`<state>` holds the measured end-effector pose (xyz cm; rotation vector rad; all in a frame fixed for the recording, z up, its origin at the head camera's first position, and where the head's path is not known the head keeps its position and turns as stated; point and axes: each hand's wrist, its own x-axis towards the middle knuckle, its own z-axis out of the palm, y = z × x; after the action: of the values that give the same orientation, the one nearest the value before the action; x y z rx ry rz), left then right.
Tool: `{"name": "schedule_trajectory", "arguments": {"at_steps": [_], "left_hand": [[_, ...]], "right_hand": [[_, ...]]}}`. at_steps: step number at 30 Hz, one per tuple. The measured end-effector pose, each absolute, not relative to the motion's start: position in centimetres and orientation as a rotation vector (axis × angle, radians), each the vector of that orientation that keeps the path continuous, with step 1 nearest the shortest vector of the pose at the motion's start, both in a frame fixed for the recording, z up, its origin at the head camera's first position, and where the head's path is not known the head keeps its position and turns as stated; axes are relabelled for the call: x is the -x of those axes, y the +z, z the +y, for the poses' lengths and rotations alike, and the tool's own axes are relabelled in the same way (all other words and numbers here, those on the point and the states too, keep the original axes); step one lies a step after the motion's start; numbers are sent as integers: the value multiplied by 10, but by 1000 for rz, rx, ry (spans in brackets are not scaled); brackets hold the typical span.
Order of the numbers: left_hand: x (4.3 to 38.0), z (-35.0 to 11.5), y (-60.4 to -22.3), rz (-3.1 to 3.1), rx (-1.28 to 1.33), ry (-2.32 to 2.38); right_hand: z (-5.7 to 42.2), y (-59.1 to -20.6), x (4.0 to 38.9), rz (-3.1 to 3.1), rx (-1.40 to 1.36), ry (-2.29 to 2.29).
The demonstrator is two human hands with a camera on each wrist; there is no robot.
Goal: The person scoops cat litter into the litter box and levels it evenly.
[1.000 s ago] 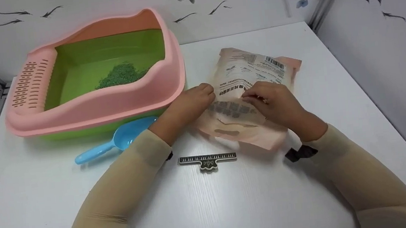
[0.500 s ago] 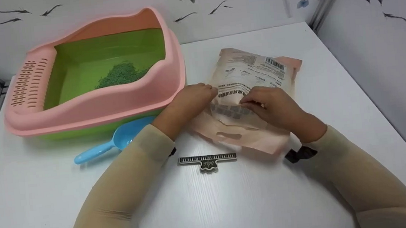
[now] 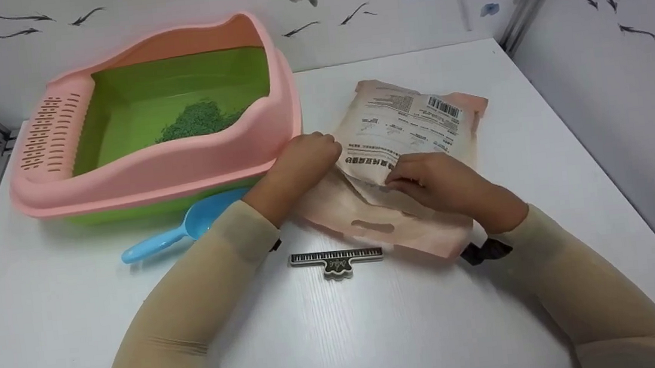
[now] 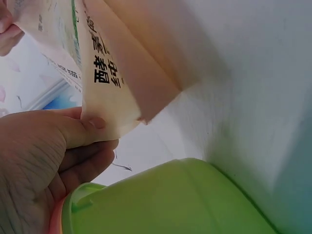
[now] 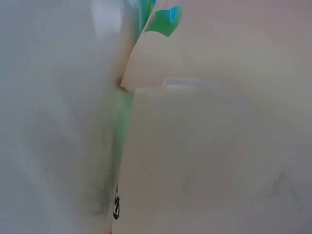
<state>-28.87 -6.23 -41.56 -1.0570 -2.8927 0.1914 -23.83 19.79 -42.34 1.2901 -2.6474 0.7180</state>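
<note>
A pale pink cat litter bag (image 3: 399,120) lies flat on the table in the head view, its printed side with a barcode up. My left hand (image 3: 311,155) pinches the bag's left edge, thumb on one side and fingers on the other, as the left wrist view shows. My right hand (image 3: 445,184) pinches the bag's upper layer near the end with the handle slot. A fold or slit runs across the bag between the hands. Only the bag's pale surface (image 5: 204,146) shows in the right wrist view; the right hand is out of sight there.
To the left stands a pink-rimmed green litter box (image 3: 199,160) with green pellets (image 3: 198,119) inside. A blue scoop (image 3: 187,227) lies before it, partly behind my left forearm. A piano-patterned clip (image 3: 336,261) lies just in front of the bag. Walls border the table.
My right hand has slid toward me, drawing the bag's printed upper layer along; the grey patterned band is now mostly hidden. The handle end has shifted slightly nearer. My left hand keeps its grip.
</note>
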Motion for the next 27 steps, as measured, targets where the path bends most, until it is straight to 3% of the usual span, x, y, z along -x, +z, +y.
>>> {"name": "schedule_trajectory", "arguments": {"at_steps": [18,27], "left_hand": [[301,-49,-415,-3083,894,254],[303,-44,-416,-3042,848,343]], "right_hand": [[251,-432,240,-2906,-1263,615],[275,-429,230,-2909,-1511,564]]}}
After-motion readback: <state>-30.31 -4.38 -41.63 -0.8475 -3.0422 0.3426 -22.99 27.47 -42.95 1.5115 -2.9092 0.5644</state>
